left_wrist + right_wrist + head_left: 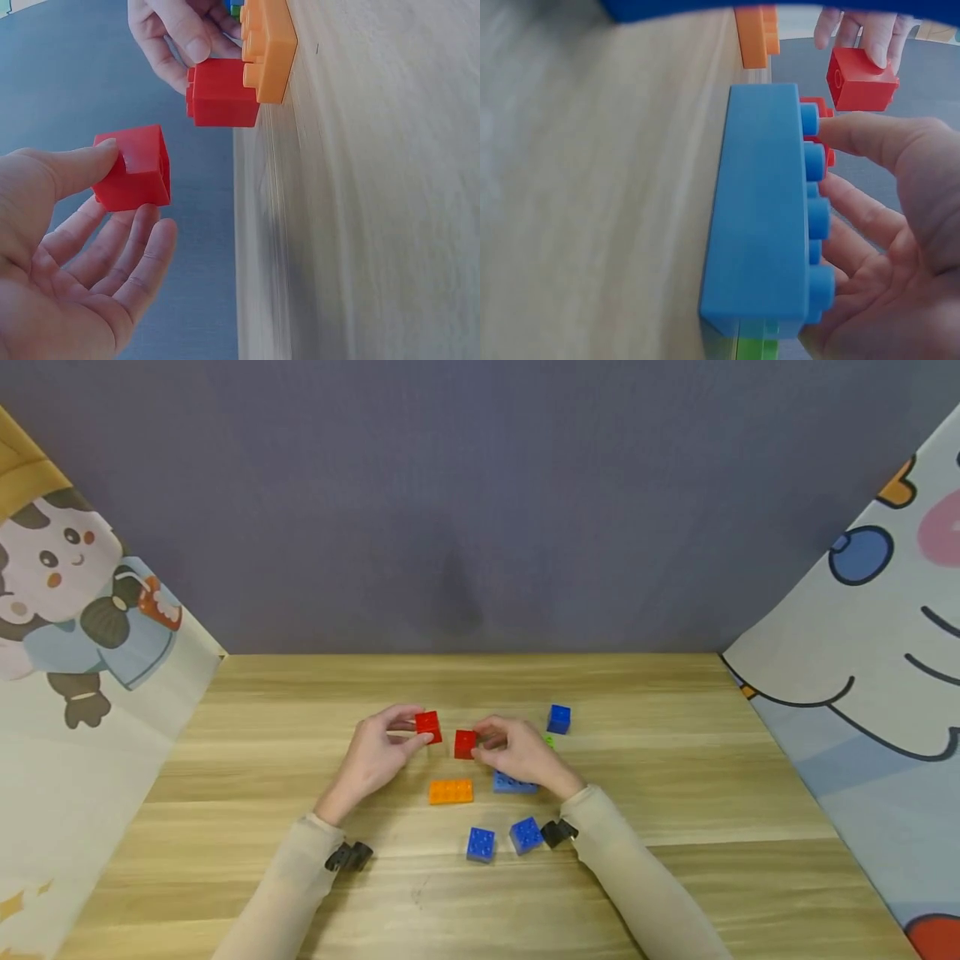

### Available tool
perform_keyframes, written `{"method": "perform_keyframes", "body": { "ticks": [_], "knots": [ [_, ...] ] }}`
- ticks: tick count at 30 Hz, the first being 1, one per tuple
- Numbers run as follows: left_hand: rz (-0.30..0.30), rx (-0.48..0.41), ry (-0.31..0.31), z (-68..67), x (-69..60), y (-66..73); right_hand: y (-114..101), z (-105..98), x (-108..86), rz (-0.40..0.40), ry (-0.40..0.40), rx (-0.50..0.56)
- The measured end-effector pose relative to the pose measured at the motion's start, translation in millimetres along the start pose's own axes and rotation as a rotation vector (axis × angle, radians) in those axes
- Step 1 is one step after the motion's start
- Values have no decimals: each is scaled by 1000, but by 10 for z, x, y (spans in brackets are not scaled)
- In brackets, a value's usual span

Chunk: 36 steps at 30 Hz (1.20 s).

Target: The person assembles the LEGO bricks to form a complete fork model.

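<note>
My left hand (pixel 377 758) pinches a red brick (pixel 428 727) between thumb and fingers; in the left wrist view the same brick (pixel 133 168) is held tilted, its hollow underside turned right. My right hand (pixel 521 752) has thumb and fingers at a second red brick (pixel 464 745), just right of the first, with a gap between the two. In the right wrist view a long blue brick (pixel 757 202) partly hides that second brick (pixel 814 120) and the fingertips of my right hand (pixel 900 232).
An orange brick (pixel 451 792) lies nearer me on the wooden table (pixel 645 893). The long blue brick (pixel 514 783) sits below my right hand, with two blue bricks (pixel 481 844) (pixel 527 836) nearer me. Behind that hand are another blue brick (pixel 558 718) and a partly hidden green piece (pixel 550 742).
</note>
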<state>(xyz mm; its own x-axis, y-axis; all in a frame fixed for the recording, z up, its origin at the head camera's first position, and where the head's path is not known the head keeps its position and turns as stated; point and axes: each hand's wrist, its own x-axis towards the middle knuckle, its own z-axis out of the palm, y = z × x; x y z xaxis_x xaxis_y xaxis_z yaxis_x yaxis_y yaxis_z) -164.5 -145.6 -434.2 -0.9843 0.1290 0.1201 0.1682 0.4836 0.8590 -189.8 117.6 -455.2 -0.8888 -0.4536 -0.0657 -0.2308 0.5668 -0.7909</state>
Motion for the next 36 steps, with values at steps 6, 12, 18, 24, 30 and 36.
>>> {"method": "perform_keyframes", "body": {
  "ticks": [6, 12, 18, 24, 30, 36],
  "knots": [
    [9, -8, -7, 40, 0, 22, 13, 4, -9, -20, -9, 12],
    [14, -3, -22, 70, 34, 86, 5, -9, 3, -36, 7, -4],
    [21, -10, -19, 99, 36, 107, 8, -2, 11, -26, 15, -20],
    [23, -31, -25, 155, 30, 98, 29, 17, 0, -25, 2, -20],
    [42, -19, -31, 196, 43, 130, 30, 20, -8, -1, 3, -18],
    [51, -15, -36, 212, 63, 167, 27, 15, 1, 11, 16, -24]
  ]
}}
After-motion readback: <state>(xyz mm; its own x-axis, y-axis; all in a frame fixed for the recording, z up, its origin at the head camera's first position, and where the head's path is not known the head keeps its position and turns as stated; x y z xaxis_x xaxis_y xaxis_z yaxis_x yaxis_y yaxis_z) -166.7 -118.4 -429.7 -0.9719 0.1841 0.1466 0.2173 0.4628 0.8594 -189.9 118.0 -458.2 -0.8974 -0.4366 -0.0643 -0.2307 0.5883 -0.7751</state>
